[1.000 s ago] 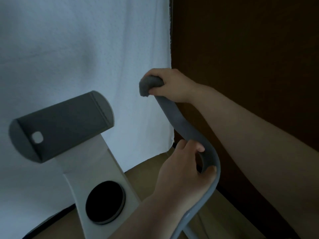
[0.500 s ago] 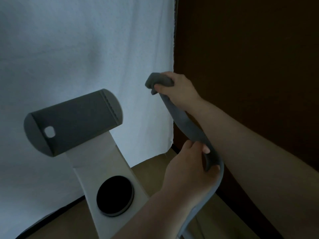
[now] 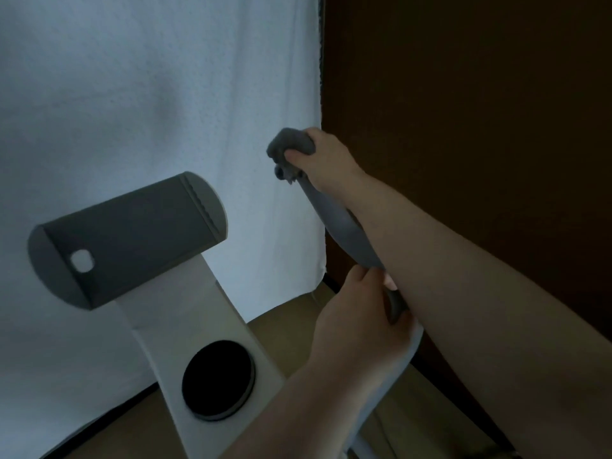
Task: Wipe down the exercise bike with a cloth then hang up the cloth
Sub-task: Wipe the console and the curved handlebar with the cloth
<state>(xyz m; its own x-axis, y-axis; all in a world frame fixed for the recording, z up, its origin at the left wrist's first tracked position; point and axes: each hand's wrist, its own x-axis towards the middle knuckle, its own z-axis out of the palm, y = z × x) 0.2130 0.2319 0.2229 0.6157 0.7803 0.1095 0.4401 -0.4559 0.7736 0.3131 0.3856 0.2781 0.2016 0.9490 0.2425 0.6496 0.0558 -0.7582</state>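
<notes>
The exercise bike's curved grey handlebar (image 3: 341, 226) rises from the lower right towards the middle. My right hand (image 3: 326, 160) is closed on a bunched grey cloth (image 3: 286, 145) and presses it around the bar's top end; a ragged bit of cloth hangs under my thumb. My left hand (image 3: 357, 326) grips the same bar lower down, at its bend. At the left are the bike's grey console (image 3: 132, 236) and the white column (image 3: 185, 319) with its black round disc (image 3: 218, 379).
A white curtain (image 3: 132, 94) hangs close behind the bike. A dark brown wall (image 3: 463, 111) fills the right side, next to the handlebar. Tan floor (image 3: 288, 313) shows under the curtain's hem.
My right hand has worked the cloth a little around the bar's tip, and a bit of cloth now hangs below my thumb. My left hand keeps its grip at the bend.
</notes>
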